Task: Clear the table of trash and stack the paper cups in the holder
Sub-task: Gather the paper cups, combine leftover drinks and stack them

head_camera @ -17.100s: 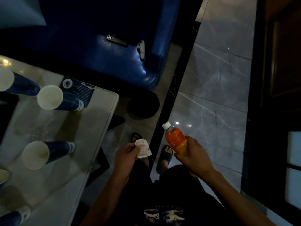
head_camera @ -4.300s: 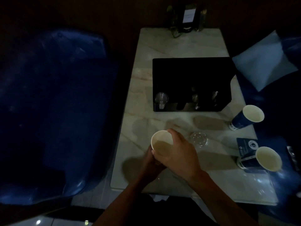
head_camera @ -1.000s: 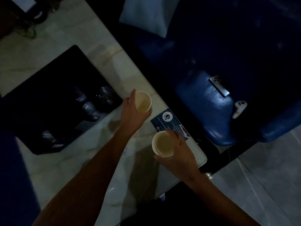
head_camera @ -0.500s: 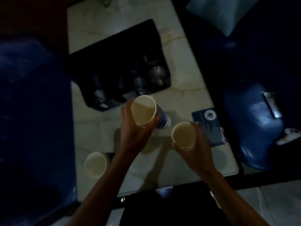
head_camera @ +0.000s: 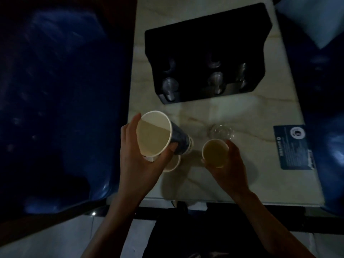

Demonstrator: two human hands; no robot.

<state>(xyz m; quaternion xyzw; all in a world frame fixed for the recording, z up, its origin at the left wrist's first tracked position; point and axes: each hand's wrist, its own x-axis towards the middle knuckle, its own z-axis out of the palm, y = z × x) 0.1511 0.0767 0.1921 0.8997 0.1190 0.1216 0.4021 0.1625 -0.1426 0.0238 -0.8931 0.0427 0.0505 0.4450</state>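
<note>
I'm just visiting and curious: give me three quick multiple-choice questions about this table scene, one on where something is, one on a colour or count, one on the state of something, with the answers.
1. Where does the black cup holder sit?
A. On the table's far part, beyond both hands
B. On the floor
C. On the blue seat

2. What colour is the outside of the cup in the left hand?
A. Red
B. Dark blue
C. Green

3. What is the right hand doing?
A. Lying flat on the table
B. Hanging empty
C. Holding a paper cup

Answers:
1 A: the holder rests on the marble table past the hands.
2 B: the big cup shows a dark blue wall beside its pale inside.
3 C: its fingers curl round the smaller cup.
</note>
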